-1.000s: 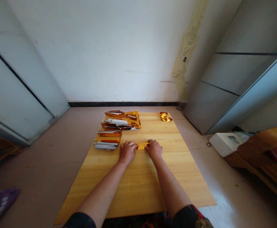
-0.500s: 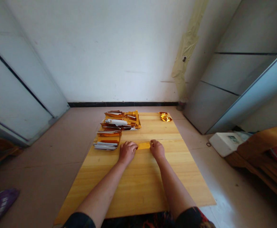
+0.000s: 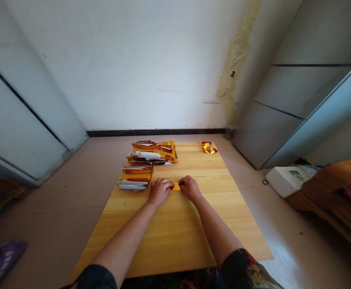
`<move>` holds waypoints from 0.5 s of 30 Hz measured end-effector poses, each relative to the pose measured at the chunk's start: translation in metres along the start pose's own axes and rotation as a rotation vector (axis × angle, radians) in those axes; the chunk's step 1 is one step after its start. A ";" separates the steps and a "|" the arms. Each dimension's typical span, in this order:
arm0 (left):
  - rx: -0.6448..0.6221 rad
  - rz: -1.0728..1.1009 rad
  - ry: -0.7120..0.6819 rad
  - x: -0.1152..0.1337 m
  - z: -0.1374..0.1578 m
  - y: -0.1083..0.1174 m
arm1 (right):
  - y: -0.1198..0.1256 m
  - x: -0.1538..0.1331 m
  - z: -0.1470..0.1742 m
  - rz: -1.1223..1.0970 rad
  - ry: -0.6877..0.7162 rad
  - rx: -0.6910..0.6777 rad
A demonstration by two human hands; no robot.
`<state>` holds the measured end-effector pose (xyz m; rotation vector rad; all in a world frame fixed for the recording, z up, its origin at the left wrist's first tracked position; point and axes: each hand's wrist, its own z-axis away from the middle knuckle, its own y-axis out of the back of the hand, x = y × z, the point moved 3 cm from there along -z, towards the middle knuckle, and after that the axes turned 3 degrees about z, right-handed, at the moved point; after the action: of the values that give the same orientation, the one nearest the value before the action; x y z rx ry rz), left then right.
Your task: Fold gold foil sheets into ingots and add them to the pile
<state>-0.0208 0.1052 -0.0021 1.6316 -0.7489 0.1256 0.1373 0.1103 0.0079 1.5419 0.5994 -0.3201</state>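
While both forearms reach across the wooden bench (image 3: 175, 237), I see the yellow strip (image 3: 176, 186) flat on its boards, between the two hands. The left hand (image 3: 160, 192) has a narrow grip on its left end and the right hand (image 3: 189, 187) pinches the other, presumably so it lies straight. The foil-and-paper bundles (image 3: 137, 174) sit left and the crumpled gold foil (image 3: 209, 149) at the far right, perhaps to leave elbow room.

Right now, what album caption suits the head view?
Left hand, right hand: one golden strip between them on a wooden table.
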 end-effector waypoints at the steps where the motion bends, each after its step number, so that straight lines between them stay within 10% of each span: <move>1: 0.010 0.016 0.020 -0.002 -0.001 0.000 | 0.000 0.000 0.000 0.012 -0.001 -0.016; 15: 0.083 -0.021 0.142 0.005 0.003 0.000 | -0.002 0.005 0.005 -0.057 0.068 0.003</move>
<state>-0.0178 0.1002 -0.0004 1.6893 -0.6245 0.2576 0.1412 0.1067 0.0027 1.5451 0.6973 -0.3129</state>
